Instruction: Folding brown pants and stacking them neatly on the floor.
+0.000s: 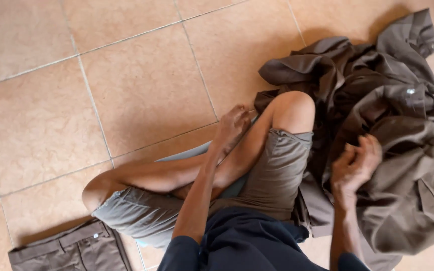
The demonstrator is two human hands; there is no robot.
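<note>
1. Whole thing is happening on a tiled floor [141, 85], peach-coloured tiles with pale grout lines. The person is sitting cross-legged on it, in grey shorts and a dark blue top.

2. A big rumpled pile [393, 115] of brown clothes is lying along the right edge of the floor, right against the raised knee. One folded pair of trousers [71, 250] is sitting down in the bottom left corner, well apart from the pile.

3. The right hand [355, 165] is digging into the near side of the pile. Its fingers [365, 150] are curling in and bunching a fold of brown cloth, so it's closed on fabric, not a flat open palm.

4. The left hand [231, 128] is reaching forward over the crossed legs, fingers mostly together and bent down. It's resting on the foot or shin area. I can't tell if it's pinching anything; it looks empty from here.

5. My take on doing this bit well: grab one garment only, ideally by a waistband or collar, not a random wad. Lifting it up and away from the heap should help it come free without dragging the rest along.

6. Also looks worth bringing the left hand over to hold the pile down while the right one is pulling.
</note>
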